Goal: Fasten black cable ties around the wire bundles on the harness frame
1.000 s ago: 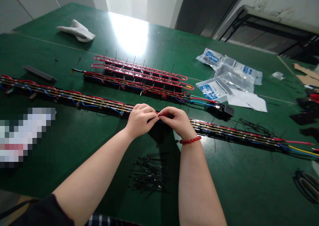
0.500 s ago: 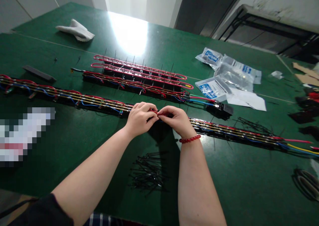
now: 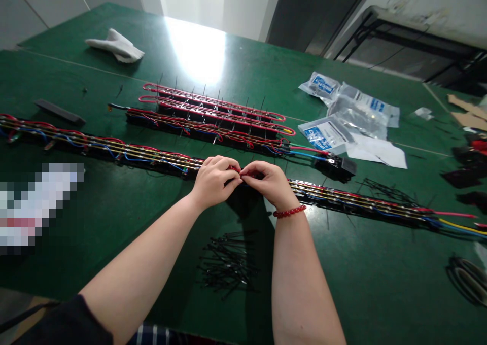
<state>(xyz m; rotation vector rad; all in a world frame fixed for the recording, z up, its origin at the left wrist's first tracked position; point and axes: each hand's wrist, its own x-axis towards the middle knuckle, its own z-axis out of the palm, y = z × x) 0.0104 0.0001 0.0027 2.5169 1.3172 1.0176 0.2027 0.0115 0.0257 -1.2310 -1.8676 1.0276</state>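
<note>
A long black strip with red, blue and yellow wires (image 3: 114, 151) runs across the green table (image 3: 114, 213) from left to right. My left hand (image 3: 213, 181) and my right hand (image 3: 270, 183) meet over its middle, fingers curled and pinched together on a red wire of the strip. A red bead bracelet (image 3: 289, 212) sits on my right wrist. A loose pile of black cable ties (image 3: 227, 260) lies between my forearms, near the table's front edge.
A shorter wired strip assembly (image 3: 213, 117) with upright ties lies behind the long one. Plastic bags (image 3: 342, 122) rest at the right, more black ties (image 3: 384, 190) beside them. A white glove (image 3: 114, 45) is far left, a black bar (image 3: 59, 111) nearby.
</note>
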